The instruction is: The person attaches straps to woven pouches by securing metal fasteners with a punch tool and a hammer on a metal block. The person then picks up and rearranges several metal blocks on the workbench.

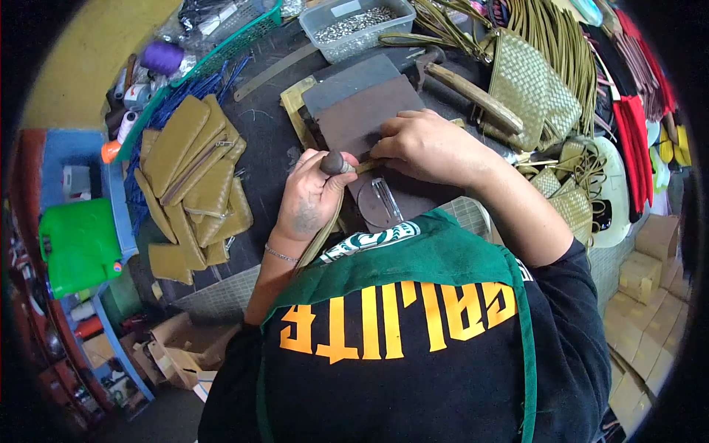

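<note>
My left hand (306,196) is closed around a tool with a dark rounded knob (335,163); the tool's working end is hidden. An olive strap (322,240) hangs from beneath this hand toward the green apron. Across from it, my right hand (428,148) has its fingers bent and pressed together on the strap's narrow part, over a dark brown board (362,118). The fingertips are partly hidden. Just below both hands lies a slim metal piece (386,199) on a dark surface.
A hammer (476,97) lies beyond my right hand, near woven olive bags (521,88). Olive pouches (193,170) are piled at left. A clear tub of metal fittings (358,29) and a steel ruler (273,72) are at the back. A green jerrycan (80,247) stands far left.
</note>
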{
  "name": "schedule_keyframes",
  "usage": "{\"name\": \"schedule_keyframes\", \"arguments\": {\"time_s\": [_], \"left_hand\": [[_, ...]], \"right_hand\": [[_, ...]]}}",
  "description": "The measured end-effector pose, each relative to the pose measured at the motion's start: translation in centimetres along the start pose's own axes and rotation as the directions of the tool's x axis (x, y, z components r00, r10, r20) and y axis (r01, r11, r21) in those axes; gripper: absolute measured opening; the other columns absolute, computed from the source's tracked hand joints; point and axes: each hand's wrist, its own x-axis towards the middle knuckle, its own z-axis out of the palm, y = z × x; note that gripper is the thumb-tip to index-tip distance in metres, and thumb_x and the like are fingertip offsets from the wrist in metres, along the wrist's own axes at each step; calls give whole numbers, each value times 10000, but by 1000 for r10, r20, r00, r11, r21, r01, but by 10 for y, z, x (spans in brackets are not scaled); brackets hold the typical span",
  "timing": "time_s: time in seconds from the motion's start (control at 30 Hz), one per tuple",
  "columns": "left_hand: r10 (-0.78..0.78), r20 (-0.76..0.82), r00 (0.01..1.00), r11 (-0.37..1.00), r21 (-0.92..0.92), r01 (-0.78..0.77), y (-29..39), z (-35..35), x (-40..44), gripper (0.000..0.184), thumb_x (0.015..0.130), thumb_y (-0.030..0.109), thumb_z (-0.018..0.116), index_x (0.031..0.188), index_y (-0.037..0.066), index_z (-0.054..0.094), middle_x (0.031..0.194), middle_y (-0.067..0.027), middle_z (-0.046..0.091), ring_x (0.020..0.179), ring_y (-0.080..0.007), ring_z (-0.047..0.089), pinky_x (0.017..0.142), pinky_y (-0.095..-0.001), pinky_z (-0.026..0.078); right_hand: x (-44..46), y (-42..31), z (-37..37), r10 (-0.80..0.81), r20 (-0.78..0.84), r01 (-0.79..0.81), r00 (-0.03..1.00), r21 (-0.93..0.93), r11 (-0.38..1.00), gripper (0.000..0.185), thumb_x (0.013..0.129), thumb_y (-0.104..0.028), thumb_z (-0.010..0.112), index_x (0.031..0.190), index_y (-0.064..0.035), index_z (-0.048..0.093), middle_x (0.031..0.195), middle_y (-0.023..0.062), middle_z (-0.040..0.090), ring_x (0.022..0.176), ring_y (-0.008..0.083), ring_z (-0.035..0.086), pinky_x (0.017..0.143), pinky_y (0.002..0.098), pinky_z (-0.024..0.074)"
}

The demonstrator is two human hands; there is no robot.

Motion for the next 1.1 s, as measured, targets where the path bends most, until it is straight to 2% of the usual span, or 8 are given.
{"name": "schedule_keyframes", "arguments": {"time_s": [0.07, 0.53, 0.83, 0.9, 0.93, 0.97, 1.0, 1.1], "left_hand": [[-103, -12, 995, 993, -54, 102, 2, 0, -2, 118, 758, 90, 616, 818, -6, 583, 799, -76, 585, 729, -167, 525, 647, -266, 431], [-123, -70, 990, 985, -130, 113, 3, 3, -3, 148, 776, 117, 606, 807, -20, 559, 784, -78, 531, 699, -176, 538, 621, -275, 445], [-64, -47, 997, 998, 7, 64, 11, 1, -1, 154, 757, 148, 610, 795, 1, 589, 786, -82, 566, 761, -245, 518, 698, -315, 432], [-45, -38, 998, 998, 34, 46, 13, 0, -2, 159, 755, 158, 611, 790, 3, 603, 784, -88, 586, 766, -241, 517, 698, -323, 434], [-49, -59, 997, 998, 37, 51, 13, 0, -2, 159, 755, 158, 611, 790, 3, 603, 784, -88, 586, 766, -241, 517, 698, -323, 434], [-51, -64, 997, 998, 28, 53, 12, 0, -2, 150, 751, 150, 617, 787, 6, 595, 782, -73, 594, 753, -225, 524, 683, -315, 428], [-53, -63, 997, 998, 16, 54, 11, 1, -3, 143, 747, 141, 623, 784, 8, 587, 781, -58, 601, 740, -209, 531, 669, -307, 422], [-37, -76, 996, 999, 25, 39, 8, 3, -3, 148, 754, 154, 618, 785, 11, 591, 773, -61, 601, 732, -208, 531, 663, -302, 425]], "right_hand": [[1, -1, 6, -5, -69, 5, 998, -3, 1000, 130, 682, -182, 571, 767, -97, 618, 826, 58, 558, 841, 233, 544, 713, 360, 430], [8, -27, 45, 79, -336, -67, 939, 49, 997, 176, 588, -209, 635, 695, -82, 576, 768, 34, 529, 809, 213, 514, 736, 369, 372], [5, -4, 17, 160, -71, -138, 985, 242, 960, 358, 665, -325, 670, 897, -66, 584, 935, 98, 541, 989, 280, 481, 815, 424, 380], [-2, 27, -1, 234, -212, -121, 949, 439, 890, 455, 623, -239, 738, 980, -23, 557, 918, 104, 542, 897, 239, 528, 789, 319, 417], [-6, 51, 3, 327, -362, -138, 873, 461, 877, 478, 636, -347, 717, 967, -35, 570, 944, 139, 547, 857, 303, 550, 762, 350, 445], [-10, 62, -3, 439, -389, -257, 810, 438, 862, 453, 655, -341, 705, 986, -62, 573, 953, 146, 545, 912, 299, 538, 792, 358, 439], [-17, 78, 0, 492, -384, -453, 781, 193, 870, 451, 685, -328, 680, 1045, -94, 542, 977, 140, 534, 946, 311, 516, 795, 395, 438], [-31, 104, 21, 596, -288, -647, 750, -133, 751, 475, 700, -270, 656, 1126, -151, 482, 1019, 109, 500, 973, 300, 485, 778, 418, 438]]}}
